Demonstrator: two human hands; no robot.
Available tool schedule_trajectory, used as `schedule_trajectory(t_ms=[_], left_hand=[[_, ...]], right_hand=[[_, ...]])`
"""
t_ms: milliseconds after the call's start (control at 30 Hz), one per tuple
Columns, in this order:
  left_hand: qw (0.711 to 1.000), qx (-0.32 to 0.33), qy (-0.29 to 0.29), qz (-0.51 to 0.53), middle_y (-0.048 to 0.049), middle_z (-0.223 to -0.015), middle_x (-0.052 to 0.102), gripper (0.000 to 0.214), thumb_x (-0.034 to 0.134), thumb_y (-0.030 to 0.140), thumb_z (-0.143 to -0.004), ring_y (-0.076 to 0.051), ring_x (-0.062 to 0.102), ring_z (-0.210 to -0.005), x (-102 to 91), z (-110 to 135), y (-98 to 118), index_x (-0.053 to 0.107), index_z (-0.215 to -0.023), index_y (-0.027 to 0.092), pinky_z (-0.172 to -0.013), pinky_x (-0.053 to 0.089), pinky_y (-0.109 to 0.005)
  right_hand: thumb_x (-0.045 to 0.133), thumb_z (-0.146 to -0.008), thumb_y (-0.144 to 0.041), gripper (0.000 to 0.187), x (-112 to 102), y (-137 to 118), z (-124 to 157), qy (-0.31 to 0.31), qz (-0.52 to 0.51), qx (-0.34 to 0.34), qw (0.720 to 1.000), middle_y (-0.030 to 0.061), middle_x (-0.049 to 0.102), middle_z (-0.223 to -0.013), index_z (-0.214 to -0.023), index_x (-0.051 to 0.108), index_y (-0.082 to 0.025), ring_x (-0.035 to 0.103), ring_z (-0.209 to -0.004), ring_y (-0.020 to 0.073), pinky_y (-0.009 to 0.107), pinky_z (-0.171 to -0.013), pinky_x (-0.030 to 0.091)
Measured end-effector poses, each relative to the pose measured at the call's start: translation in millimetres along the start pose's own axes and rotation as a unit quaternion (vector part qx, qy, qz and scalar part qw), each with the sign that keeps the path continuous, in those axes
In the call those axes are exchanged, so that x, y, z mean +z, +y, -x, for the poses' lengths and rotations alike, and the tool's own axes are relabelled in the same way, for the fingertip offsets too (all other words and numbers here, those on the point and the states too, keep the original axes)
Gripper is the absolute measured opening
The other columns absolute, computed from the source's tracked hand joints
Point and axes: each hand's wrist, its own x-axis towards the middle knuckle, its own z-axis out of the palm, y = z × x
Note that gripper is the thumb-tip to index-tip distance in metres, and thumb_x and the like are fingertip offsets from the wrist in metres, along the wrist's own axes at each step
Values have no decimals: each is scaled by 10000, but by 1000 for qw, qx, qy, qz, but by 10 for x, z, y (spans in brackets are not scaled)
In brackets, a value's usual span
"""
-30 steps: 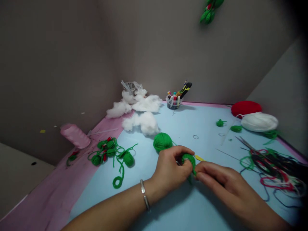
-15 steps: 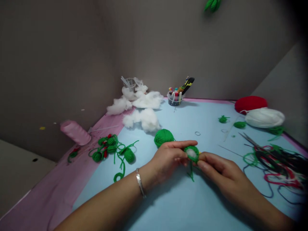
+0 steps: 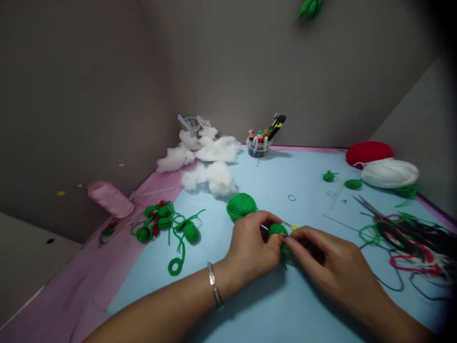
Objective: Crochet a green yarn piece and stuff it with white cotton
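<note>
Green yarn bundle [image 3: 277,231], yellow-ended needle [image 3: 285,224] pointing right

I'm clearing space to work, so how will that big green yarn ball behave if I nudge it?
The green yarn ball looks round and evenly wound, so it would probably roll easily across the flat blue sheet. Being wound yarn, it is likely light for its size, and it should give slightly under the fingers rather than break.

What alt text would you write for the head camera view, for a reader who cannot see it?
Seen from above, a left hand and a right hand pinch a small green yarn ball, with a yellow-tipped tool beside it, over a pale blue sheet. A larger green yarn ball, white stuffing and green yarn pieces lie nearby.
</note>
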Motion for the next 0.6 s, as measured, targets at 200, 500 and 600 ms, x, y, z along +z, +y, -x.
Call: schedule_trajectory(t_ms=[200,500,600], left_hand=[[990,118,39,-65,-64,-815,667,274,563,114,-727,-152,574,-701,14,71,36,719,-952,118,-642,483,-274],[994,94,24,-44,-36,-719,636,252,588,105,-664,-122,534,-596,20,94,59,735,-867,123,-558,448,-241],[996,84,-3,4,-1,-647,613,268,549,55,-605,-77,459,-494,27,126,112,721,-802,116,-518,419,-219]], right_hand=[[484,-884,-242,166,24,12,43,80,114,-114,984,-23,579,-603,-784,607,-190,552,-479,108,233,-480,408],[416,-756,-132,264,-42,-30,-33,16,58,-114,992,-55,412,-441,-504,410,-208,436,-393,64,159,-405,338],[407,-758,-111,281,-98,-97,-13,-6,-7,-143,990,-47,424,-447,-493,404,-202,441,-410,58,144,-422,346]])
